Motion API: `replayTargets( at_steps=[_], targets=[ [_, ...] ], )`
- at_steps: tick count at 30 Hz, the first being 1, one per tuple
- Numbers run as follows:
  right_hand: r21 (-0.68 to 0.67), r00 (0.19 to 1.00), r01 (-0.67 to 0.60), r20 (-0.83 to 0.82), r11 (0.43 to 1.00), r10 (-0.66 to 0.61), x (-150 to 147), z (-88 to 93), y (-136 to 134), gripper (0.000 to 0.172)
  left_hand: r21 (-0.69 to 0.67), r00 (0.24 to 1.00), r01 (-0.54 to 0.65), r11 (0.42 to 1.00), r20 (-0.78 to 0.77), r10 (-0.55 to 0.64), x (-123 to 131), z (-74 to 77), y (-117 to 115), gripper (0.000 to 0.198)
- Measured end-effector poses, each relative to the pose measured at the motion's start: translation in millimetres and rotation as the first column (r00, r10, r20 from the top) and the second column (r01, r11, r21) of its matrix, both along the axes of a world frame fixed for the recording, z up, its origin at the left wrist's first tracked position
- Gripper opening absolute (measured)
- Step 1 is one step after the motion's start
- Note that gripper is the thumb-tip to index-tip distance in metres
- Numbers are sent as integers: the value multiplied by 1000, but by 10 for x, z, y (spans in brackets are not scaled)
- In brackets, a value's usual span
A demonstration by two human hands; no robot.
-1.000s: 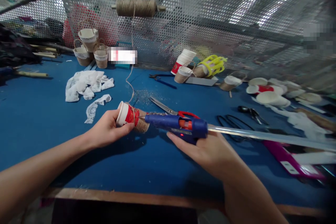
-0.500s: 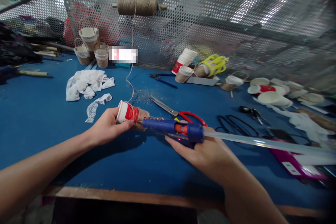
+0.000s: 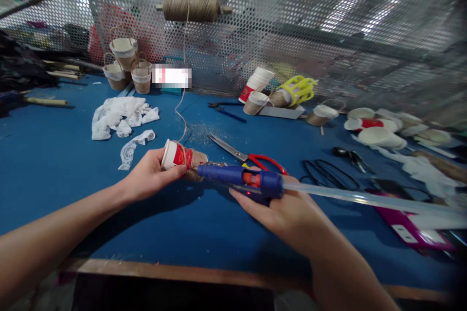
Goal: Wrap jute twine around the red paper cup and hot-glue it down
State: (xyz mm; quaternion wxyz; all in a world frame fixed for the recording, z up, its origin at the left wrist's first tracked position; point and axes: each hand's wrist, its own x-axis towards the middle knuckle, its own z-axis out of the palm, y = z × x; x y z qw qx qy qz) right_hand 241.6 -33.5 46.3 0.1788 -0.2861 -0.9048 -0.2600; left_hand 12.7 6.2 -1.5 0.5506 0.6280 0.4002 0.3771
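Observation:
My left hand (image 3: 151, 172) is closed around a red and white paper cup (image 3: 179, 156), tilted on its side with its rim to the left. Jute twine (image 3: 181, 102) is wound about the cup's narrower end and runs up to a spool (image 3: 191, 8). In my right hand (image 3: 279, 211) is a blue hot glue gun (image 3: 237, 177), its small red light on. The gun's nozzle points left at the twine on the cup; whether it touches I cannot tell. From the gun's back a long clear glue stick (image 3: 346, 194) sticks out. Most of my right fingers are hidden behind the gun.
Red-handled scissors (image 3: 260, 159) lie just behind the gun. White lace (image 3: 118, 114) is at the left, below small twine-covered baskets (image 3: 126, 65). Pliers (image 3: 228, 111), stacked cups (image 3: 257, 82), a black cable (image 3: 324, 175) and a magenta power strip (image 3: 416, 228) occupy the table's right and back.
Almost nothing differs. Both hands, the cup and the glue gun stay in nearly the same place.

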Motion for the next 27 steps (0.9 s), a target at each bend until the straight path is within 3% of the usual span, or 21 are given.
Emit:
replayTargets(
  at_steps=[2, 6, 11, 17, 22, 27],
  targets=[
    [29, 1000, 4, 2, 1000, -4, 5, -24, 8, 40, 8, 1000, 6, 1000, -2, -6, -4, -7, 1, 28],
    [-212, 991, 74, -93, 974, -96, 3, -46, -7, 32, 15, 1000, -8, 1000, -8, 8, -4, -6, 2, 26],
    [-540, 908, 118, -280, 833, -310, -9, -30, -25, 19, 42, 1000, -16, 999, -2, 16, 9, 3, -2, 24],
    [-677, 819, 193, -289, 711, -497, -14, -41, -5, 16, 190, 988, 4, 982, -154, 26, -30, -49, -13, 24],
    [-771, 753, 206, -269, 603, -600, 0, 34, 8, 21, 473, 972, 100, 875, -235, 16, -57, -45, -21, 16],
    [-754, 763, 174, -303, 633, -571, -14, 102, 14, 20, 603, 973, 136, 786, -232, 10, -56, -24, -17, 11]
  ],
)
